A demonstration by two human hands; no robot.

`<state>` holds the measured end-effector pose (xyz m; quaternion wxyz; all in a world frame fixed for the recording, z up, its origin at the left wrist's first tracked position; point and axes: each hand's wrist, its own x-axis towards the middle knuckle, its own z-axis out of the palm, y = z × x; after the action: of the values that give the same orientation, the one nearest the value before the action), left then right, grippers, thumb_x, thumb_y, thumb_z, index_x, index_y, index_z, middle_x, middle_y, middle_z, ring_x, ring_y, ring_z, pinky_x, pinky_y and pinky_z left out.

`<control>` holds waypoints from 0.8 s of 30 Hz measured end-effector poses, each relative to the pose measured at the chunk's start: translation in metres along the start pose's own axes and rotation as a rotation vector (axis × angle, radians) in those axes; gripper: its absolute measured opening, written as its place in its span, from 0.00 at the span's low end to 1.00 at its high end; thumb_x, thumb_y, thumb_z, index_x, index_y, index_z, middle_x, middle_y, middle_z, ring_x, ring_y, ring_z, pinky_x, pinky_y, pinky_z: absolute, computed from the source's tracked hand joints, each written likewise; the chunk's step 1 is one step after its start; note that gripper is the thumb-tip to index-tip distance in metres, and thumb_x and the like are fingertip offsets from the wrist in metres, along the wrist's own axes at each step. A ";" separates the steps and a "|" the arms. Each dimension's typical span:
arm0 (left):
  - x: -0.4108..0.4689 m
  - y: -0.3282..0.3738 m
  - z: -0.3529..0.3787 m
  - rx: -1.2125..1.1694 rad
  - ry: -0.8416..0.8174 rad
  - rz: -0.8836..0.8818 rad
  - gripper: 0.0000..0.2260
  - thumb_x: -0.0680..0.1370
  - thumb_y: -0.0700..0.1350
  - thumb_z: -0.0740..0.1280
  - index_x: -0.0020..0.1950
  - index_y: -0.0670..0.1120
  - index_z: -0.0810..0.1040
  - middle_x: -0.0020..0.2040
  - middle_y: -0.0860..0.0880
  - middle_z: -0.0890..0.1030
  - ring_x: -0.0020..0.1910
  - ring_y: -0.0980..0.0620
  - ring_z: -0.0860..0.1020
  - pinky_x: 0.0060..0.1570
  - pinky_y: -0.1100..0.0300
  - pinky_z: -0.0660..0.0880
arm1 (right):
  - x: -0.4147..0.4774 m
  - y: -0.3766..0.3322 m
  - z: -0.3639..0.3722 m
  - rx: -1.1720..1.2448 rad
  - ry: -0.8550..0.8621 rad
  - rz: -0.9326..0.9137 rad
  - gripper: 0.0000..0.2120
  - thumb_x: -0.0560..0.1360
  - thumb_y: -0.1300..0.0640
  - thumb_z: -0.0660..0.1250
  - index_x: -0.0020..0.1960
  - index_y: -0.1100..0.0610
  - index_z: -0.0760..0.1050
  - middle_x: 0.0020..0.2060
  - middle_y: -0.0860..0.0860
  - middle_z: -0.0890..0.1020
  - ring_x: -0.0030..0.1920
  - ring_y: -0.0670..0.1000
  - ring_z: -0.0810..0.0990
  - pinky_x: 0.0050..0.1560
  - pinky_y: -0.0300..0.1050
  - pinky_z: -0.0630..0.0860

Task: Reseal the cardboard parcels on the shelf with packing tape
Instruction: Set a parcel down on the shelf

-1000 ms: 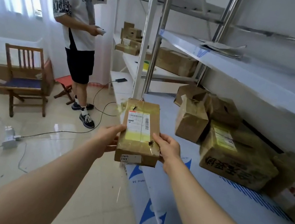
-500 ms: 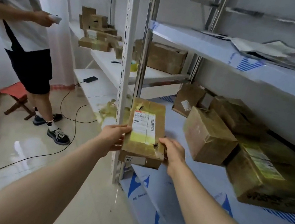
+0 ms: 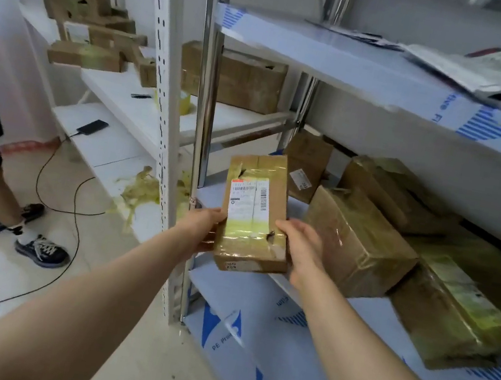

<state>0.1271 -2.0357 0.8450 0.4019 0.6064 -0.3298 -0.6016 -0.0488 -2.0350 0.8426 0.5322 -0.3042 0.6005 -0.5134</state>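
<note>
Parcel (image 3: 254, 210), flat and taped, is held up over the near left end of the shelf (image 3: 389, 341). The left hand (image 3: 202, 228) grips its left edge and the right hand (image 3: 301, 252) clasps its right edge. Larger taped boxes (image 3: 357, 242) sit just right.

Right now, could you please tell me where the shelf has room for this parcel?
The shelf is bare on its near side, between its left edge and the boxes. Against the wall the boxes crowd it.
</note>
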 end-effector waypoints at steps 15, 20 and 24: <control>0.120 0.055 -0.006 0.316 -0.126 -0.030 0.05 0.77 0.35 0.65 0.41 0.37 0.77 0.39 0.39 0.80 0.38 0.44 0.79 0.39 0.57 0.79 | 0.058 -0.021 0.042 -0.259 0.148 -0.172 0.20 0.69 0.63 0.74 0.59 0.55 0.74 0.52 0.52 0.79 0.50 0.50 0.79 0.41 0.35 0.75; 0.156 0.074 -0.027 0.225 -0.112 -0.013 0.12 0.77 0.33 0.61 0.33 0.39 0.69 0.26 0.43 0.71 0.22 0.50 0.69 0.25 0.61 0.68 | 0.071 -0.030 0.067 -0.627 0.240 -0.325 0.22 0.64 0.56 0.77 0.55 0.48 0.74 0.57 0.49 0.76 0.56 0.49 0.77 0.58 0.44 0.75; 0.170 0.091 -0.031 -0.127 -0.058 -0.128 0.13 0.81 0.49 0.60 0.51 0.39 0.74 0.36 0.28 0.76 0.26 0.47 0.73 0.44 0.52 0.78 | 0.056 -0.038 0.072 -0.996 0.264 -0.483 0.26 0.65 0.56 0.75 0.62 0.49 0.72 0.61 0.48 0.70 0.61 0.50 0.71 0.60 0.46 0.72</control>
<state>0.1759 -2.2250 0.8447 0.3907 0.5819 -0.2629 -0.6630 -0.0013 -2.1174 0.8665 0.1125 -0.5804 0.7449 -0.3091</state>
